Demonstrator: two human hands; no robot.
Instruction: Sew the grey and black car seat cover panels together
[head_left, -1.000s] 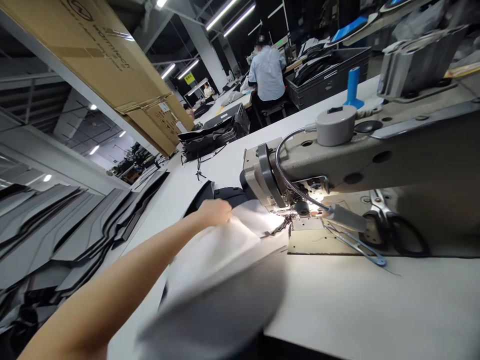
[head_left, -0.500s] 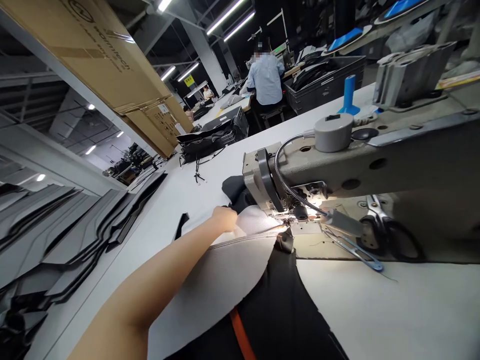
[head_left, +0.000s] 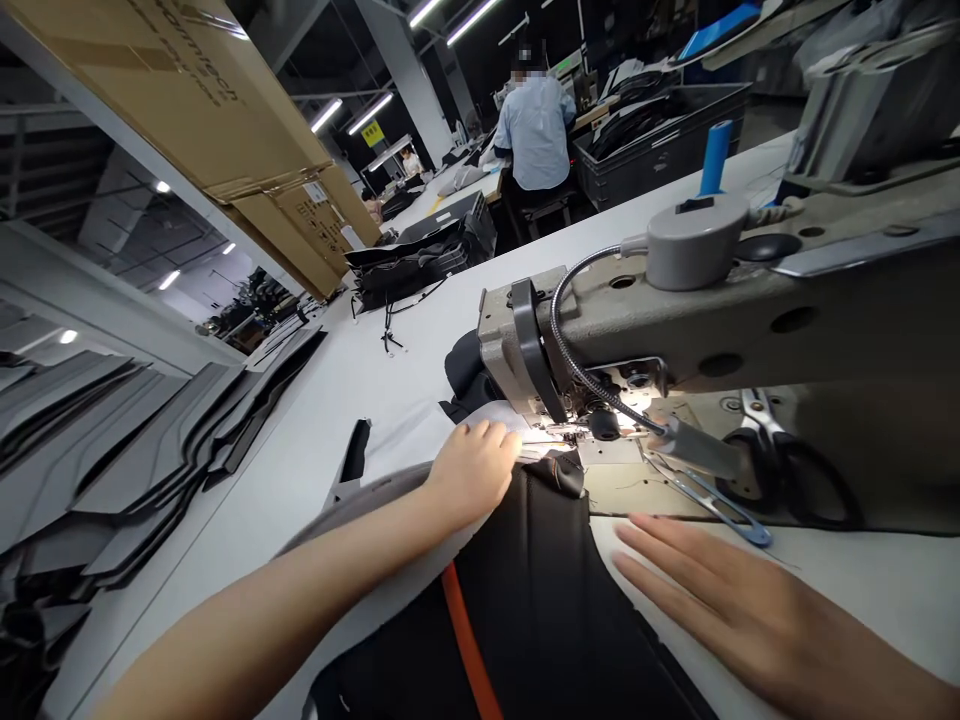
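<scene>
Pale cloth (head_left: 409, 435) is being covered by the left hand (head_left: 476, 470), half curled, its grip unclear; the right hand (head_left: 757, 610), just brought in, is being held open, apparently empty, beside black cloth (head_left: 555, 590), so two-handed guiding is probably being set up. Both cloths are being supported at the metal plate's (head_left: 622, 485) left edge, by the sewing machine (head_left: 675, 320).

Left hand (head_left: 474, 468) curled, right hand (head_left: 739, 605) outstretched
</scene>
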